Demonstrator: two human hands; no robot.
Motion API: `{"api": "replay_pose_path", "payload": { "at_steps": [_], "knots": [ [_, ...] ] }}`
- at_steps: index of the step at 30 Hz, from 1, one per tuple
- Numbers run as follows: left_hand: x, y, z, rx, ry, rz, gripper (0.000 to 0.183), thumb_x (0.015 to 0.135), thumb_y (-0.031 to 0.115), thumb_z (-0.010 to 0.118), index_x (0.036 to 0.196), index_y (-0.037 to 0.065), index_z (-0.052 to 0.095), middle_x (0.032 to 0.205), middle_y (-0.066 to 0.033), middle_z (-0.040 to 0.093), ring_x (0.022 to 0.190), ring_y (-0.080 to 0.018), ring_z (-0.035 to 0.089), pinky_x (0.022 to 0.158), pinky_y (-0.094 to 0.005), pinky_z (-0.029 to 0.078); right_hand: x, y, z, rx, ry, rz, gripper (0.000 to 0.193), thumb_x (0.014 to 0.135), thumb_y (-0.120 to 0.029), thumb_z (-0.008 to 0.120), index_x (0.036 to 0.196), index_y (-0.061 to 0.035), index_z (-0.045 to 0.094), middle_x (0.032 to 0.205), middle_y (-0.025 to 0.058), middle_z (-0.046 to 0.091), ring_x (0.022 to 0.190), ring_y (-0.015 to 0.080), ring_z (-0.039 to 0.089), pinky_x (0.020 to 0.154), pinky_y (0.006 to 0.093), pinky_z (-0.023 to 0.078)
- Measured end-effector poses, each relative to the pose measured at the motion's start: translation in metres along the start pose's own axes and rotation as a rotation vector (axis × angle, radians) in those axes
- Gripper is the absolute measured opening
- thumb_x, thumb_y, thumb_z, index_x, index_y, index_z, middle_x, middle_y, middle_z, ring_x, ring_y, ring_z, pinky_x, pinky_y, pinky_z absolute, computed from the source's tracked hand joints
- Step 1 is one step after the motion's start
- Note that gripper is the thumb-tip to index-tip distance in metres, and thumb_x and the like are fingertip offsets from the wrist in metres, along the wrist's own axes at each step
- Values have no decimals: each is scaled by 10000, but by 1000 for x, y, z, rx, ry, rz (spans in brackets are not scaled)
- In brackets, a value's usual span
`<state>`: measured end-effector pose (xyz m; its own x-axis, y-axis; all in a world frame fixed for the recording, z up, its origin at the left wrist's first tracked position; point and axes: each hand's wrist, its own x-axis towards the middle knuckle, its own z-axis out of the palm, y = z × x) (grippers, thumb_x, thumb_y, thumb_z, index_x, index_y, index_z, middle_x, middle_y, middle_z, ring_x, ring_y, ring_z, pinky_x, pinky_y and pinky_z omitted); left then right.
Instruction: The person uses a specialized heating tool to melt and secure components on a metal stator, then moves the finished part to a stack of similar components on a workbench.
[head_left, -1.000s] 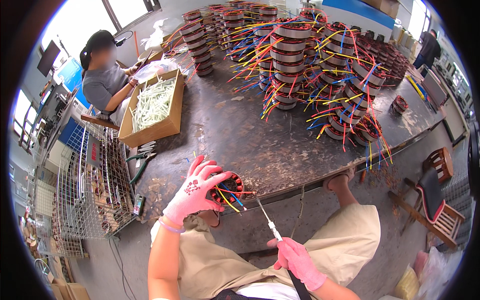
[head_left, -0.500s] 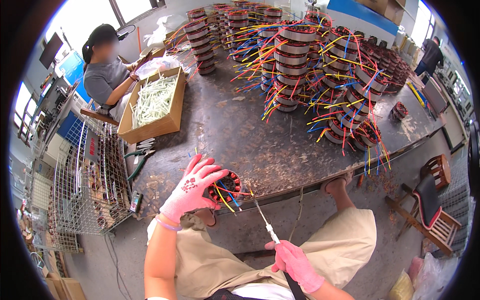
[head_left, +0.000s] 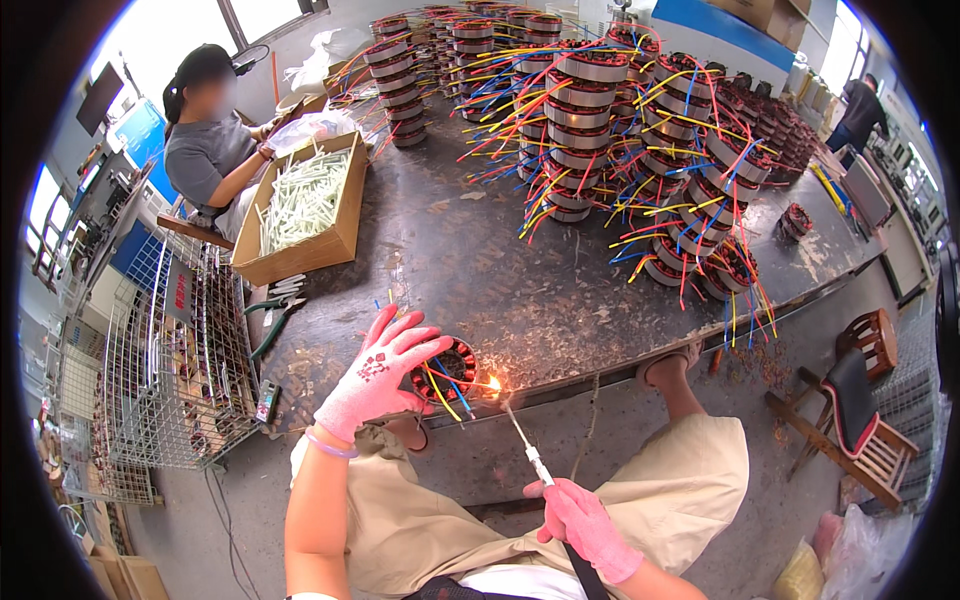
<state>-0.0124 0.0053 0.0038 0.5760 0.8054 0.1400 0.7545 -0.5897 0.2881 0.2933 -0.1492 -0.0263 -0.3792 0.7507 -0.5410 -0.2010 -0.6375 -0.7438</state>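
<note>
A ring-shaped motor stator (head_left: 462, 357) with red windings lies at the table's near edge. My gloved left hand (head_left: 378, 372) grips its left side, fingers over the top and thumb low. Red, blue and yellow wires come out of it toward me. My gloved right hand (head_left: 583, 520) is closed round the white handle of a thin torch (head_left: 527, 442), which points up and left. A bright orange flame (head_left: 493, 384) burns at the end of the red wire, just beyond the torch tip. The flame's glare hides the wire end.
Tall stacks of wired stators (head_left: 580, 120) stand at the back right. At the left is a cardboard box (head_left: 305, 255) of pale sleeves, with green-handled pliers (head_left: 275, 328) nearby. A wire cage (head_left: 190, 370) flanks the table (head_left: 430, 240). A seated co-worker (head_left: 210, 150) sits far left.
A flame with sparks now shows at the red wire's end, where none showed before. The torch tip has shifted slightly left and down; my left hand keeps its hold on the stator.
</note>
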Motion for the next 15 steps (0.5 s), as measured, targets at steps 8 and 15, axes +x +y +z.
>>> {"api": "replay_pose_path", "payload": {
  "at_steps": [8,15],
  "knots": [
    [1,0,-1,15,-16,6,943,495,299,869,1371,154,550,1379,-72,544,1392,-307,393,1221,-524,168,-2,0,-2,-24,20,2,334,1047,-259,470,1197,9,602,604,-16,431,538,73,440,602,271,520],
    [0,-2,0,15,-24,6,954,511,291,862,1398,181,528,1385,-66,537,1400,-314,380,1225,-532,165,1,0,2,-16,21,8,372,1062,-274,432,1204,32,588,594,-24,432,522,64,410,605,278,525]
  ]
}}
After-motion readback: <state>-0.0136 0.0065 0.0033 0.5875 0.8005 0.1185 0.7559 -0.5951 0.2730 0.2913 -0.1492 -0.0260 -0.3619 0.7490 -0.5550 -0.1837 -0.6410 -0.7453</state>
